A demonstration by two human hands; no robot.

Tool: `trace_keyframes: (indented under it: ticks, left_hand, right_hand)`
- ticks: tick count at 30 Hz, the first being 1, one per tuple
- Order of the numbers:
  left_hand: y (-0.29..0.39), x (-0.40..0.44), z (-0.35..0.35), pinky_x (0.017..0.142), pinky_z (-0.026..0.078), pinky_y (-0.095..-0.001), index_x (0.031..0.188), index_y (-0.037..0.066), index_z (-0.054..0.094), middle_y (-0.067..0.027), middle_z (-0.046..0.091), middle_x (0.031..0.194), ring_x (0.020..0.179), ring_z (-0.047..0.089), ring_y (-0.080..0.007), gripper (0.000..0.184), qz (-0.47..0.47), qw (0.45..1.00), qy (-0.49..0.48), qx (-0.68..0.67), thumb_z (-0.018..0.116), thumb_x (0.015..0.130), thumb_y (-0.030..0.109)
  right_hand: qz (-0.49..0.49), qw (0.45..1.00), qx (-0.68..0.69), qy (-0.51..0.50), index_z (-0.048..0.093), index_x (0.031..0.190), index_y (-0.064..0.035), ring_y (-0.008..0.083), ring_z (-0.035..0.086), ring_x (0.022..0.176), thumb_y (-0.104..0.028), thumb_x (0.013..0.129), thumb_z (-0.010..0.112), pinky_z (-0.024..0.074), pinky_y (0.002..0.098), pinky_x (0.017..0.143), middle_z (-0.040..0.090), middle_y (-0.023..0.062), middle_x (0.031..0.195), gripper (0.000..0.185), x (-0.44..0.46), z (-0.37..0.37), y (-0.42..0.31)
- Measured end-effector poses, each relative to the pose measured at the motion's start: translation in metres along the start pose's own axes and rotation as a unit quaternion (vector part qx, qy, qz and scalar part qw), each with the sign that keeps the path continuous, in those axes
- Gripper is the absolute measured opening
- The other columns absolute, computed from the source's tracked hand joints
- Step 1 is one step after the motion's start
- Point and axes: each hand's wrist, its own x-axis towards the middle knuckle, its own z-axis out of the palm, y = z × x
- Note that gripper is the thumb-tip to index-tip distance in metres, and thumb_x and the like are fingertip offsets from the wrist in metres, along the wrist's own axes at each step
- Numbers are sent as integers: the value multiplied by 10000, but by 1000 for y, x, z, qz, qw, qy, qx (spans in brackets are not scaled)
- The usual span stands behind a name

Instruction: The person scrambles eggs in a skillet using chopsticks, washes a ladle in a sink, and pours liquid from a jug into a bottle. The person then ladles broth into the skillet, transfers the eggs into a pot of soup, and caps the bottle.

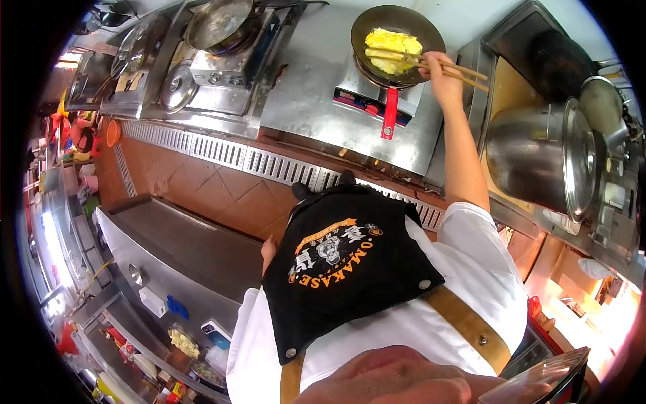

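My right hand (439,75) is closed around a pair of long wooden chopsticks (464,73). Their tips reach over a yellow egg omelette (391,42) in a dark frying pan (431,30), and they appear to touch it. The pan has a red handle (389,114) pointing toward me and sits on a portable gas stove (372,106). My left hand (269,248) hangs low beside my black apron (340,229), near the steel counter behind. Only part of it shows, and its fingers are too hidden to read.
At the right stands a large lidded steel pot (531,148). Another burner (232,67) holds a pan of liquid (219,23) at the upper left, with a glass lid (180,87) nearby. A floor grate (222,149) runs along the counter. A phone (215,334) lies on the lower-left shelf.
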Motion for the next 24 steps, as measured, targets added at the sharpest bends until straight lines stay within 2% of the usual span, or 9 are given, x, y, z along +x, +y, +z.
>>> trace_keyframes:
  ticks: [3, 7, 8, 9, 16, 18, 22, 23, 24]
  left_hand:
    - [-15, 1, 7, 752, 466, -325, 1016, -23, 628, -127, 655, 973, 865, 614, -218, 390, -59, 997, 45, -6, 520, 916, 339]
    - [-52, 31, 2, 810, 475, -360, 1105, -26, 609, -160, 663, 1052, 964, 626, -283, 386, -22, 1000, 1, 21, 520, 918, 300]
    - [-47, 21, 0, 819, 478, -371, 1104, -24, 609, -173, 661, 1043, 969, 624, -306, 363, 77, 972, -7, 220, 517, 917, 273]
    - [-40, 13, 0, 829, 480, -383, 1104, -22, 609, -186, 660, 1033, 973, 621, -330, 341, 171, 896, -13, 408, 514, 916, 247]
    - [-55, 33, 2, 847, 484, -374, 1102, -7, 612, -179, 656, 1048, 978, 621, -323, 325, 180, 897, 2, 403, 521, 916, 243]
    - [-57, 42, 4, 852, 482, -349, 1105, -6, 612, -158, 660, 1044, 974, 624, -291, 349, 102, 949, 1, 299, 500, 934, 277]
    - [-67, 68, 0, 837, 469, -333, 1103, -7, 615, -141, 662, 1034, 960, 619, -265, 378, 124, 934, -2, 334, 474, 948, 307]
    - [-61, 65, 0, 826, 461, -334, 1101, -6, 618, -140, 663, 1029, 956, 616, -259, 381, 29, 984, -1, 175, 470, 950, 311]
    - [-58, 63, 0, 816, 453, -335, 1099, -4, 621, -138, 664, 1025, 952, 614, -253, 385, -67, 998, 1, 11, 467, 951, 316]
  right_hand:
    - [22, 999, -45, 21, 628, 964, -16, 123, 632, 648, -210, 921, 559, 499, 252, 589, 644, 64, 747, 210, 1, -12, -4]
    - [26, 991, -116, 54, 631, 980, -18, 123, 624, 639, -210, 924, 551, 493, 249, 594, 641, 59, 746, 216, 6, -45, -11]
    - [15, 985, -160, 61, 632, 982, -21, 122, 621, 638, -211, 925, 549, 492, 249, 594, 641, 61, 746, 216, 7, -48, -14]
    - [-5, 982, -181, 57, 633, 984, -23, 119, 616, 639, -211, 927, 545, 495, 252, 592, 641, 66, 749, 215, 8, -48, -15]
    - [1, 991, -103, 85, 633, 990, -16, 113, 619, 647, -219, 932, 545, 502, 258, 599, 650, 70, 771, 228, 0, -40, -29]
    - [-4, 990, -103, 98, 633, 995, -15, 116, 628, 658, -230, 935, 543, 504, 258, 603, 653, 73, 775, 241, 3, -34, -24]
    - [-21, 992, -92, 83, 634, 997, -17, 123, 636, 674, -240, 936, 542, 504, 253, 610, 655, 72, 780, 249, 8, -30, -18]
    - [-20, 991, -103, 84, 634, 997, -18, 124, 634, 671, -244, 937, 541, 502, 252, 612, 655, 69, 782, 252, 6, -29, -23]
    - [-19, 990, -114, 86, 633, 997, -19, 124, 632, 668, -248, 937, 541, 501, 251, 614, 654, 66, 785, 254, 3, -29, -26]
